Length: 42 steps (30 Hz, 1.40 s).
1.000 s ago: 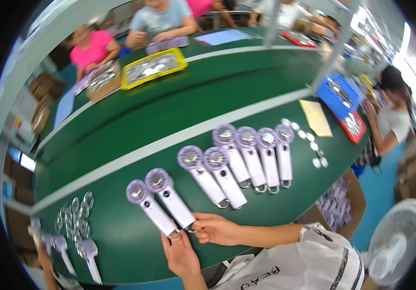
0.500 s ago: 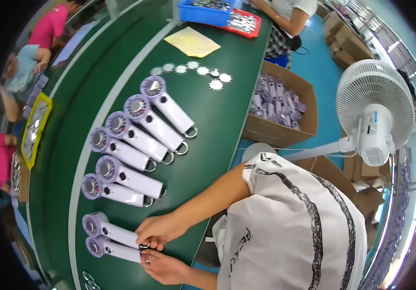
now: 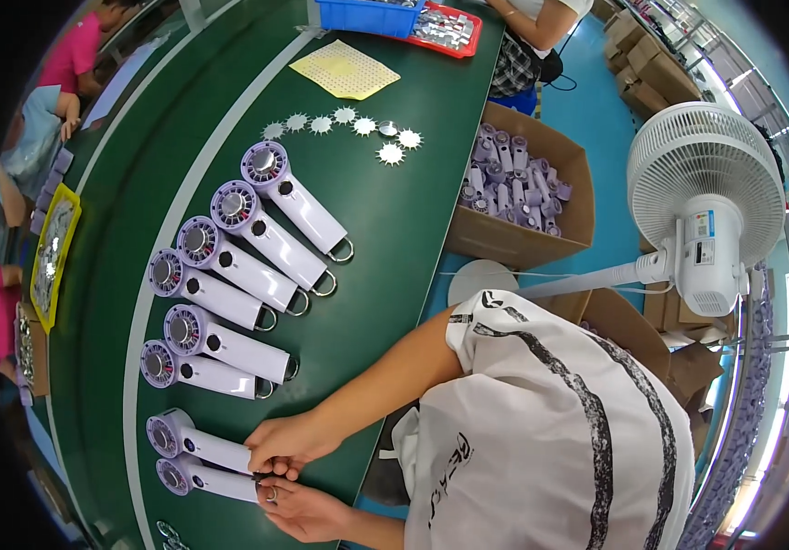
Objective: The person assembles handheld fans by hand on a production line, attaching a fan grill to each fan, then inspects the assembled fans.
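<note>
Two lilac handheld fans lie side by side near the lower left, the upper fan (image 3: 215, 447) and the lower fan (image 3: 220, 481), heads pointing left. At their handle ends, my right hand (image 3: 292, 444) pinches a small metal loop, mostly hidden by the fingers. Just below, my left hand (image 3: 307, 509) has its fingertips closed at the lower fan's handle end; a finger ring shows on it. Farther up lies a slanting row of several more fans (image 3: 275, 252), each with a metal loop (image 3: 324, 282) at its handle end. Linked metal loops (image 3: 168, 534) lie at the lower edge.
Silver toothed discs (image 3: 365, 126) form an arc beyond the fans, before a yellow dotted sheet (image 3: 346, 71). A blue bin (image 3: 367, 16) and red tray (image 3: 473, 41) hold metal parts. Beside the table stand a carton of fans (image 3: 578, 174) and a white standing fan (image 3: 708, 183). Other people sit around.
The view has shifted slightly, so the table things appear a little farther left. My hands stay together at the handle ends; the metal loop between them is now more hidden.
</note>
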{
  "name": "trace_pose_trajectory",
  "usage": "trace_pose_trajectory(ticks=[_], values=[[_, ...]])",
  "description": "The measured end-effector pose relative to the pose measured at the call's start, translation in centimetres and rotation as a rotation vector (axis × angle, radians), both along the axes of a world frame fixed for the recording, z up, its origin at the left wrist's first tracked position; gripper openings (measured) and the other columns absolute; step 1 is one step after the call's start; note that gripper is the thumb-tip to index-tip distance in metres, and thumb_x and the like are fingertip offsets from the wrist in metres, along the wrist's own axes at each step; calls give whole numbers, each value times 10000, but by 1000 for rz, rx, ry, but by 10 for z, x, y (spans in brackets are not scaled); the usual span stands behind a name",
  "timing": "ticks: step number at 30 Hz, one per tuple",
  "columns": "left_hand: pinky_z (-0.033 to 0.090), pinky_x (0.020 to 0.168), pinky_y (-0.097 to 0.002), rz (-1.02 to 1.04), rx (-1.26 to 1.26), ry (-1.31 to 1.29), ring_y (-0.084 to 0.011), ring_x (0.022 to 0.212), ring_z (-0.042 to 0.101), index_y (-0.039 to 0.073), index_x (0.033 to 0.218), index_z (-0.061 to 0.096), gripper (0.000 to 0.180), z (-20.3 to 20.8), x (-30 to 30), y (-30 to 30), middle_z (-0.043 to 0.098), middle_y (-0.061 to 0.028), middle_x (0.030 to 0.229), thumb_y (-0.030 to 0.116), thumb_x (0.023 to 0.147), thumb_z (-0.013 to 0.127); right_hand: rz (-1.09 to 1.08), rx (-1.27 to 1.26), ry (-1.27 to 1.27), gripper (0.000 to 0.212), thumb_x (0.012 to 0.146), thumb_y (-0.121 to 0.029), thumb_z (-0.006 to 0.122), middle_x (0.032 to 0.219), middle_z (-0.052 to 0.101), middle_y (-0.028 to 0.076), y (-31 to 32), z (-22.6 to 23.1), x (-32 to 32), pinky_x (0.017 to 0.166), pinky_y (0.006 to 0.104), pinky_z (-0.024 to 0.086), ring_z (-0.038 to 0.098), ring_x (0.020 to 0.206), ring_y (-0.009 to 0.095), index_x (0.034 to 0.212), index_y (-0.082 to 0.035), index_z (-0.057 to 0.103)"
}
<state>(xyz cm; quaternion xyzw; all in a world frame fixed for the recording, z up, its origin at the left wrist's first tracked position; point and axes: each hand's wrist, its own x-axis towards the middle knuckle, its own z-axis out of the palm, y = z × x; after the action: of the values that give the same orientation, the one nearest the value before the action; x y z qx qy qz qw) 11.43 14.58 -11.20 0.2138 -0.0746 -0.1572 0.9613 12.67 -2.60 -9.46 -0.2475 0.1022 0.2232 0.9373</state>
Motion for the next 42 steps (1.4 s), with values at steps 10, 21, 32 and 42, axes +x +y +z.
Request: trace_pose_trajectory(ticks=[10, 21, 32, 42], values=[[386, 1165, -404, 174, 103, -11, -289, 1245, 504, -142, 1299, 454, 373, 0, -1, -3, 520, -223, 1315, 137, 1052, 471, 11, 2, -12, 129, 983, -196, 606, 753, 441, -65, -1, 4, -2, 572, 244, 374, 412, 636, 41, 1052, -87, 612], [461, 1014, -387, 279, 323, 162, -193, 1195, 539, -31, 1593, 198, 709, 11, -20, -17, 287, -253, 1635, 163, 992, 521, 12, 75, 94, 129, 1018, -120, 559, 801, 452, -51, -2, -4, -14, 639, 263, 372, 424, 694, 78, 1139, -87, 589], [479, 1054, -425, 200, 237, 221, -202, 1204, 589, 19, 1629, 106, 835, 23, -9, -27, 435, -268, 1529, 159, 956, 579, 22, -28, 177, 252, 1035, -134, 548, 788, 420, -32, -24, 19, -6, 664, 287, 384, 421, 691, 81, 1272, -47, 541], [501, 1027, -397, 165, 198, 201, -183, 1137, 597, 21, 1631, 112, 800, 18, -19, -23, 297, -276, 1616, 158, 973, 546, 35, -61, 141, 305, 1038, -139, 541, 791, 427, -29, -20, 23, -13, 663, 280, 387, 420, 702, 78, 1326, -40, 523]])
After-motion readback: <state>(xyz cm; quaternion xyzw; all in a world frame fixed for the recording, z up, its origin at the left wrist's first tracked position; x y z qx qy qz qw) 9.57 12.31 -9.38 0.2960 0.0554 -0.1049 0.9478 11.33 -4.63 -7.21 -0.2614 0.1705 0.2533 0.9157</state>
